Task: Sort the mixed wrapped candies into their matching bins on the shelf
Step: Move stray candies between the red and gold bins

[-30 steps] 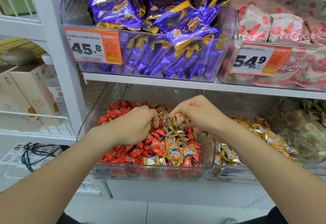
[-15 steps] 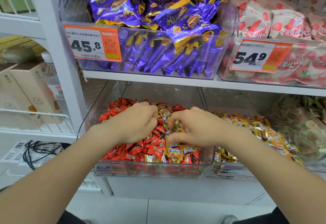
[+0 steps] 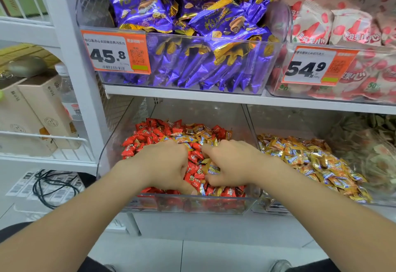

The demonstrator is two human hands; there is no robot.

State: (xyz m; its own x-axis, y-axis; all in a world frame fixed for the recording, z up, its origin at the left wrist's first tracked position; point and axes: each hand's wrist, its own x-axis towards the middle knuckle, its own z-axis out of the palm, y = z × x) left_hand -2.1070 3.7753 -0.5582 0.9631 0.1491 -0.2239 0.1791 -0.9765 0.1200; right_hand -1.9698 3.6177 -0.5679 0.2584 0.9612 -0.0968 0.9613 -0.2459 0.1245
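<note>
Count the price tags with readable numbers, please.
2. One tag on the purple-pack bin, upper left; another on the strawberry-pack bin, upper right. Tags on the lower bins may be hidden.

the left hand (image 3: 165,164) and right hand (image 3: 231,164) bury their fingertips in the mixed candies (image 3: 196,158), so any grip is hidden. the pink packets (image 3: 351,27) run off the right edge; the green sweets (image 3: 368,147) are blurred.

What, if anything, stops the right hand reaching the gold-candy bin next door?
Probably nothing, so yes: the right hand, its grip curled round gold candies, sits at the right of the mixed bin; the open-topped gold-candy bin is directly beside it, only clear side walls between.
</note>
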